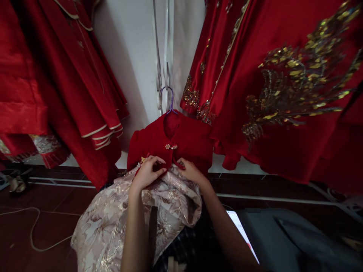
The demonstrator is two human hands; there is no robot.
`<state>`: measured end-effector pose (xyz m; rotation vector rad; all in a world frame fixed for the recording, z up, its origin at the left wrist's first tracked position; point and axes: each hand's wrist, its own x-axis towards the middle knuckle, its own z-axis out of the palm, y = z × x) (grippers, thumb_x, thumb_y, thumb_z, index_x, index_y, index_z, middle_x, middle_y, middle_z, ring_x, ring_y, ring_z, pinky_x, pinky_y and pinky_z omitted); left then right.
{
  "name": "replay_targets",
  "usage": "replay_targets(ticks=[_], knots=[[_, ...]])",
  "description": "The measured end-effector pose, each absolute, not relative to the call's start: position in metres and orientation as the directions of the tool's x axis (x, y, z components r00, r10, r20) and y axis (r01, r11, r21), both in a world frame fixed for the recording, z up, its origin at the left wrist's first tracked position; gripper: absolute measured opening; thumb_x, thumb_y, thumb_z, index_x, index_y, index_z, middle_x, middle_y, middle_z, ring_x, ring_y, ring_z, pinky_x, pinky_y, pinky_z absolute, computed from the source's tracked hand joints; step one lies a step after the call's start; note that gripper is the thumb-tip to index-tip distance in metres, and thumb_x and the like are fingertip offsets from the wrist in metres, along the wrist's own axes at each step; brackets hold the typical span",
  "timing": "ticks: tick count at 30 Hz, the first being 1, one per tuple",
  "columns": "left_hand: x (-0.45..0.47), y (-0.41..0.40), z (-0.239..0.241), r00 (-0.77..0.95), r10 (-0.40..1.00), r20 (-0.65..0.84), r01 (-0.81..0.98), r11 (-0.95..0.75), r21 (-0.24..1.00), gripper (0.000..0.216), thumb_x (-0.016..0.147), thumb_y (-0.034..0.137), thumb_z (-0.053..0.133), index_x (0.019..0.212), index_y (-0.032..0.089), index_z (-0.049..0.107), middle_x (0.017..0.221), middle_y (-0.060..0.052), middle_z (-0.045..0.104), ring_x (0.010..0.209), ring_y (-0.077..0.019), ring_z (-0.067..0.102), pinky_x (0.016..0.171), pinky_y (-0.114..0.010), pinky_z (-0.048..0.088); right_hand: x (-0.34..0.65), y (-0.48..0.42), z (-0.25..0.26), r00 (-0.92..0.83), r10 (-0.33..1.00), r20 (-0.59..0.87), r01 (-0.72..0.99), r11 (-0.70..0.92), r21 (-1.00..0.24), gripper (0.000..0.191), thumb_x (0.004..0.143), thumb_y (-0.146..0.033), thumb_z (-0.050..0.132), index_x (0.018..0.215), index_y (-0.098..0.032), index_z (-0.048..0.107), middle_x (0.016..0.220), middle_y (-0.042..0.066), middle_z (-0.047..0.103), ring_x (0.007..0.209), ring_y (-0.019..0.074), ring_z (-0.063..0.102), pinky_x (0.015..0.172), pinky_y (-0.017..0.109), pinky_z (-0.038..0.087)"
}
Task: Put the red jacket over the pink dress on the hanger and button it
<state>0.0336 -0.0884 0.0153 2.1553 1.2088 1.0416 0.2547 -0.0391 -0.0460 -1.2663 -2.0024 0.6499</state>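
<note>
A short red jacket (191,132) with a beaded clasp (171,147) at its neck hangs in front of me on a purple hanger (172,97). My right hand (189,170) pinches the jacket's front edge below the clasp. Opposite it, my left hand (149,172) rests against the other front panel, thumb and forefinger apart; its remaining fingers are partly hidden. Beaded ornaments (141,161) show beside the left hand. Pale floral brocade cloth (99,223) with a metallic sheen lies bunched under both wrists and across my lap.
Red garments (85,83) hang at the left. At the right hangs a red gown (227,94) with gold sequin work. A lit screen (241,234) lies by my right forearm, near dark grey cloth (272,238). A cable (35,226) curls over the floor; shoes (17,184) stand far left.
</note>
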Motion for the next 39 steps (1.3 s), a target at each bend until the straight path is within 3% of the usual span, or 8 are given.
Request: replay_targets(ticks=[4, 8, 12, 19, 23, 28, 33, 39], knots=[[0.046, -0.102, 0.031, 0.457, 0.821, 0.341, 0.352, -0.519, 0.779, 0.023, 0.080, 0.034, 0.058, 0.097, 0.018, 0.063, 0.099, -0.006, 0.063, 0.093, -0.0166, 0.058, 0.088, -0.032, 0.043, 0.295, -0.032, -0.037, -0.131, 0.959, 0.253, 0.551, 0.283, -0.785, 0.017, 0.079, -0.035, 0.049, 0.085, -0.020, 0.054, 0.071, 0.001, 0.060, 0.066, 0.0154, 0.055, 0.065, 0.028, 0.045], [0.087, -0.103, 0.027, 0.622, 0.739, 0.258, 0.169, -0.449, 0.878, 0.029, 0.084, 0.035, 0.052, 0.106, 0.017, 0.060, 0.105, -0.008, 0.064, 0.096, -0.0166, 0.060, 0.086, -0.029, 0.046, 0.327, -0.033, -0.014, 0.248, 0.864, 0.439, 0.559, 0.243, -0.793, 0.028, 0.082, -0.044, 0.043, 0.091, -0.020, 0.053, 0.067, 0.001, 0.058, 0.062, 0.0169, 0.054, 0.061, 0.029, 0.044], [0.116, -0.085, -0.007, 0.746, 0.658, 0.102, 0.245, -0.414, 0.877, 0.042, 0.078, 0.039, 0.059, 0.113, 0.017, 0.059, 0.114, -0.008, 0.063, 0.103, -0.0210, 0.059, 0.094, -0.033, 0.043, 0.336, -0.056, 0.022, 0.229, 0.806, 0.546, 0.605, 0.322, -0.728, 0.034, 0.082, -0.049, 0.047, 0.081, -0.018, 0.060, 0.073, 0.003, 0.062, 0.069, 0.0169, 0.056, 0.067, 0.029, 0.044], [0.113, -0.058, -0.046, 0.490, 0.871, 0.039, 0.387, -0.257, 0.885, 0.080, 0.068, 0.050, 0.065, 0.137, 0.019, 0.037, 0.140, -0.010, 0.043, 0.131, -0.0253, 0.035, 0.112, -0.038, 0.022, 0.334, -0.113, 0.073, 0.339, 0.724, 0.601, 0.489, 0.410, -0.770, 0.027, 0.079, -0.044, 0.058, 0.084, -0.020, 0.067, 0.076, 0.002, 0.067, 0.067, 0.0154, 0.060, 0.061, 0.026, 0.047], [0.103, -0.068, -0.030, 0.733, 0.678, 0.056, 0.232, -0.328, 0.916, 0.107, 0.051, 0.051, 0.078, 0.140, 0.016, 0.029, 0.145, -0.014, 0.033, 0.132, -0.0289, 0.032, 0.111, -0.040, 0.025, 0.315, -0.134, 0.083, 0.113, 0.860, 0.498, 0.392, 0.422, -0.817, 0.027, 0.079, -0.041, 0.060, 0.094, -0.020, 0.069, 0.072, 0.002, 0.069, 0.062, 0.0142, 0.063, 0.054, 0.024, 0.049], [0.078, -0.087, -0.004, 0.843, 0.508, 0.178, -0.091, -0.192, 0.977, 0.089, 0.049, 0.064, 0.072, 0.122, 0.017, 0.053, 0.115, -0.013, 0.062, 0.113, -0.0317, 0.053, 0.086, -0.039, 0.049, 0.294, -0.148, 0.087, -0.561, 0.815, 0.148, 0.241, 0.331, -0.912, 0.031, 0.080, -0.037, 0.060, 0.104, -0.021, 0.069, 0.083, 0.006, 0.072, 0.071, 0.0156, 0.068, 0.065, 0.028, 0.057], [0.074, -0.093, 0.011, 0.564, 0.801, 0.200, -0.075, -0.191, 0.979, 0.059, 0.070, 0.042, 0.068, 0.121, 0.018, 0.053, 0.107, -0.009, 0.064, 0.101, -0.0220, 0.059, 0.084, -0.031, 0.049, 0.284, -0.137, 0.077, -0.466, 0.870, 0.164, 0.228, 0.297, -0.927, 0.032, 0.080, -0.034, 0.059, 0.109, -0.023, 0.067, 0.085, 0.005, 0.072, 0.074, 0.0162, 0.069, 0.071, 0.031, 0.058], [0.060, -0.094, 0.015, 0.572, 0.820, 0.033, 0.003, -0.041, 0.999, 0.045, 0.075, 0.033, 0.064, 0.116, 0.016, 0.056, 0.093, -0.005, 0.067, 0.078, -0.0142, 0.063, 0.070, -0.026, 0.052, 0.277, -0.116, 0.054, -0.440, 0.889, 0.123, 0.327, 0.287, -0.900, 0.027, 0.078, -0.037, 0.060, 0.094, -0.020, 0.072, 0.076, 0.005, 0.071, 0.062, 0.0163, 0.068, 0.059, 0.029, 0.057]])
